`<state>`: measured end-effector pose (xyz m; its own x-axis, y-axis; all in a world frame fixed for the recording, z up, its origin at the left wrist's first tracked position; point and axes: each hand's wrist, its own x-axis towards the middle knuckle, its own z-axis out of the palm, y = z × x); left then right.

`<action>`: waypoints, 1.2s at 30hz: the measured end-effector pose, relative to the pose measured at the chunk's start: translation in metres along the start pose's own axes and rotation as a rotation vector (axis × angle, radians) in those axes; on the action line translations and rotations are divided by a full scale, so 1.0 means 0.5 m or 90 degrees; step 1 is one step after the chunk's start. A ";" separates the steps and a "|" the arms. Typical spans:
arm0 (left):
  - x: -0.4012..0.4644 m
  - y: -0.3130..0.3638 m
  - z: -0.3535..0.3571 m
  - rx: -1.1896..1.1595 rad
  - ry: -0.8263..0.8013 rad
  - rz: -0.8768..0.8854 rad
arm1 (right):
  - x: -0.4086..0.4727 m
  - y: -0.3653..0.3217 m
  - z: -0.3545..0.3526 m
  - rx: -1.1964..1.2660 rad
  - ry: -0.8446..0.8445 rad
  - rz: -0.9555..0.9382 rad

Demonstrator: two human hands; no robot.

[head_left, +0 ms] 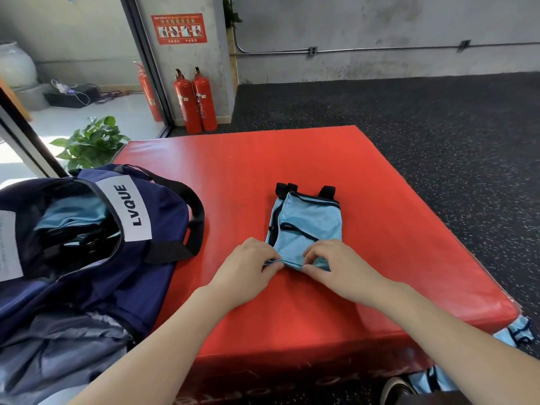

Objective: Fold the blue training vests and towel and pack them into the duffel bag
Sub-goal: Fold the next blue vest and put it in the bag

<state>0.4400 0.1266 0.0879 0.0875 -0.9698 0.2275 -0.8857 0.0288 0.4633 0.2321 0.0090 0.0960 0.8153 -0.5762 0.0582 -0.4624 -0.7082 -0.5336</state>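
A light blue mesh training vest (309, 222) with black trim lies folded into a narrow rectangle on the red mat (380, 258). My left hand (248, 267) pinches the vest's near edge at its left corner. My right hand (336, 264) pinches the same edge at the right. The navy duffel bag (140, 258) with a white LVQUE label stands open at the left of the mat. Light blue fabric (73, 214) lies inside it. More light blue vests (514, 331) lie on the floor at the mat's near right corner.
Red fire extinguishers (195, 103) stand by the wall behind the mat. A potted green plant (90, 144) sits at the mat's far left corner. Dark speckled rubber floor (438, 127) surrounds the mat. A shoe (397, 390) shows at the bottom edge.
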 end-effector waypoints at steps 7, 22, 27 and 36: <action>-0.005 0.037 -0.004 -0.056 0.100 -0.008 | -0.018 -0.007 -0.045 -0.102 -0.012 0.062; 0.000 0.108 -0.027 -0.404 0.172 -0.221 | 0.003 0.010 -0.105 0.208 0.007 0.185; -0.005 0.093 -0.002 -0.349 0.167 -0.277 | 0.017 0.020 -0.081 0.170 -0.008 0.224; 0.005 0.062 0.012 -0.302 0.179 -0.340 | 0.029 0.023 -0.067 0.058 -0.013 0.270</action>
<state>0.4102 0.1235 0.0979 0.6169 -0.7855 0.0495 -0.4065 -0.2641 0.8747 0.2270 -0.0213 0.1188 0.5665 -0.7998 -0.1982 -0.7261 -0.3708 -0.5790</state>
